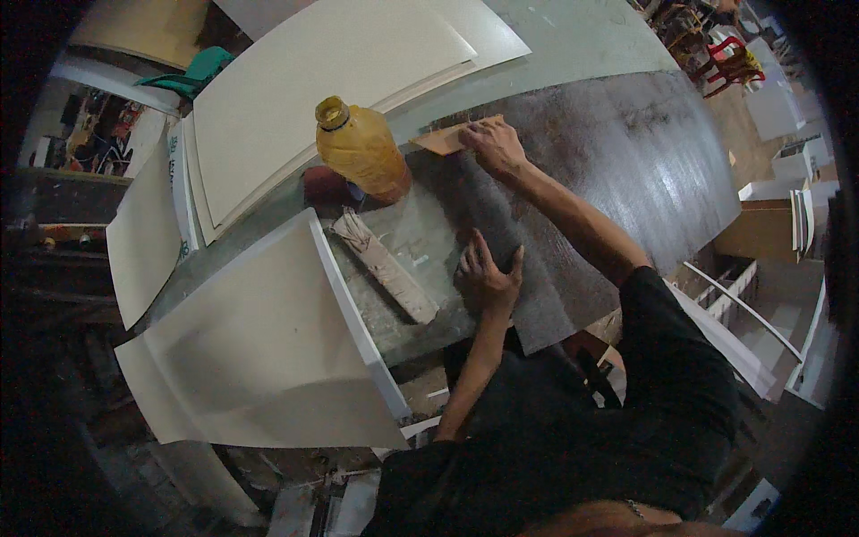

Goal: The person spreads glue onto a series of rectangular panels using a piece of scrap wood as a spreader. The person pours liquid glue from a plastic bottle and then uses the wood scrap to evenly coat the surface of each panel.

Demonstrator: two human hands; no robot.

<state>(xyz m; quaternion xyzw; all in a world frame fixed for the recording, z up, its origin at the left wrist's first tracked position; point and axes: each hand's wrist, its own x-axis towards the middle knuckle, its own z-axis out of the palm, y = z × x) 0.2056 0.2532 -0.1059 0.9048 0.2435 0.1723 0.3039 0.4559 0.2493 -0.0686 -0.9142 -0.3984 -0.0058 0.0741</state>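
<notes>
Dark laminate sheet (582, 170) is laid flat on tabletop (403, 237) | left hand (488, 273) is spread flat, pressing it | wooden block (452, 137) is gripped by right hand (494, 148) at sheet's edge | risk: sheet may be shifted or bubbled by uneven pressure; glue jug (361, 148) sits near, could be knocked.

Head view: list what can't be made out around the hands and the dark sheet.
- Under the left hand: the palm lies flat on the dark sheet, hiding what is beneath.
- Wood block: the right hand covers one end.
- Yellow bottle: its base hides the red thing behind it.
- Sheet's near edge: hidden by the person's black shirt.
- Far corner furniture: too small, bent by the fisheye.
</notes>
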